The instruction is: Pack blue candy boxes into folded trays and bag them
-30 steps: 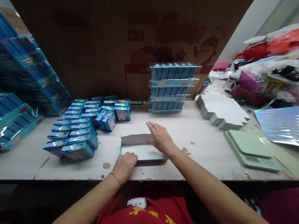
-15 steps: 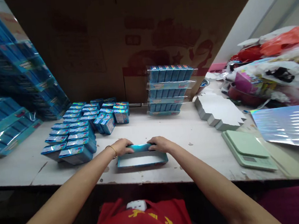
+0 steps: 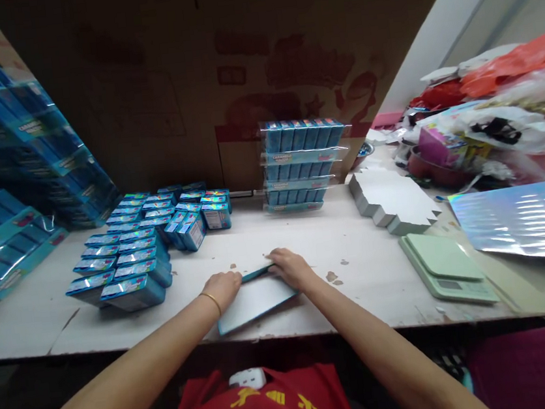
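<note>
A blue cardboard tray [image 3: 263, 299], its white inner face turned up, lies tilted between my hands near the table's front edge. My left hand [image 3: 226, 290] grips its left far corner, fingers curled over the rim. At the far right corner, my right hand [image 3: 288, 269] is closed on the same cardboard. The undersides of my fingers are hidden. Left of my hands stand rows of small blue boxes [image 3: 132, 292]. Behind them, packed trays of blue boxes [image 3: 293, 174] are stacked in clear wrap.
Flat white card blanks [image 3: 392, 197] lie in a stack to the right, with a pale green scale [image 3: 449, 267] nearer me. A shiny silver sheet [image 3: 525, 218] and piled plastic bags [image 3: 513, 118] lie beyond. Wrapped blue packs [image 3: 6, 241] rise at the left; a large carton [image 3: 164, 79] backs the table.
The cardboard tray has turned, its left end coming nearer me, and its blue far wall has folded down. My left hand has moved down with it. The view has shifted slightly.
</note>
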A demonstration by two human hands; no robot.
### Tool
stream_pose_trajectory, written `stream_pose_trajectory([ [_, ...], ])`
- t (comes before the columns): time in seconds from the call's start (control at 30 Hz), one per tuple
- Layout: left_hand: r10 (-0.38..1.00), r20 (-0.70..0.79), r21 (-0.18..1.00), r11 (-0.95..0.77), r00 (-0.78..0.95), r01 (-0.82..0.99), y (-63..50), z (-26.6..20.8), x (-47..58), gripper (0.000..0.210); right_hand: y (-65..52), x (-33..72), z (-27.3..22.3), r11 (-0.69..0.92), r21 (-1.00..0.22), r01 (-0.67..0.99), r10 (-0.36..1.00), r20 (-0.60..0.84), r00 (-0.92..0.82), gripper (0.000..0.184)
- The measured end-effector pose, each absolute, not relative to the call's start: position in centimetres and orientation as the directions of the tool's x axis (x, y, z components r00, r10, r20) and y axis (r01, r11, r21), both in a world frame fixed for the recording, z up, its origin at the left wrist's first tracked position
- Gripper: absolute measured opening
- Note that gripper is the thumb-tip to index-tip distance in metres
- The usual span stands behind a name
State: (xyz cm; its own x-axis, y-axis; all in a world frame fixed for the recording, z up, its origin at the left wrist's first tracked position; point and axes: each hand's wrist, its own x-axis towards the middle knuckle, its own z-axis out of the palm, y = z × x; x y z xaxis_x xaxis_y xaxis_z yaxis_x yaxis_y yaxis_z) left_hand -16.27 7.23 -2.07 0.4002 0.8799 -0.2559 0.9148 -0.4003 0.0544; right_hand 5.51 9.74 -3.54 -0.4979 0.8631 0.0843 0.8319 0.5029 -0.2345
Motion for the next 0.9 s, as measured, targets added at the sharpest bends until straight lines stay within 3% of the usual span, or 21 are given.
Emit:
stream_pose_trajectory([
  [0.07,0.89,-0.264,0.052,-0.373,0.373,0.926,7.1,-1.6,-16.6,0.022,8.0,7.3,-3.8,0.304,-0.444,0.843,0.947,0.239,-0.216,0.032],
  [0.13,0.908,-0.238,0.069,-0.338,0.345,0.939,7.0,-1.4,-16.6,0.032,5.6,8.4,-4.5,0.085,-0.661,0.746,0.973,0.216,0.081,0.038],
  [0.2,0.917,-0.229,0.107,-0.311,0.327,0.944,6.9,-1.5,-16.0,0.034,3.2,8.0,-5.5,-0.035,-0.751,0.66,0.984,0.089,0.154,0.042],
  [0.27,0.917,-0.247,0.137,-0.285,0.311,0.949,6.6,-1.8,-15.0,0.028,2.0,6.4,-6.3,-0.037,-0.77,0.636,0.993,0.043,0.11,0.047],
  [0.47,0.963,-0.236,0.13,-0.104,0.133,0.986,5.7,-2.8,-15.3,0.047,5.7,0.6,-5.9,0.138,-0.672,0.728,0.99,0.078,-0.116,0.057],
  [0.57,0.969,-0.244,0.197,0.024,0.025,0.98,5.2,-2.8,-17.1,0.055,9.9,-0.8,-4.1,0.309,-0.57,0.761,0.951,0.17,-0.259,0.059],
  [0.7,0.965,-0.262,0.32,0.117,-0.031,0.94,4.3,-2.8,-18.5,0.063,18.0,-4.1,-0.2,0.541,-0.377,0.752,0.838,0.317,-0.444,0.087],
  [0.77,0.962,-0.269,0.346,0.151,-0.056,0.926,3.9,-3.0,-18.9,0.064,22.7,-6.5,1.6,0.555,-0.315,0.769,0.831,0.231,-0.506,0.105],
  [0.9,0.957,-0.28,0.421,0.194,-0.076,0.886,3.2,-3.6,-20.1,0.066,30.0,-10.8,2.8,0.494,-0.266,0.828,0.833,-0.127,-0.538,0.125],
])
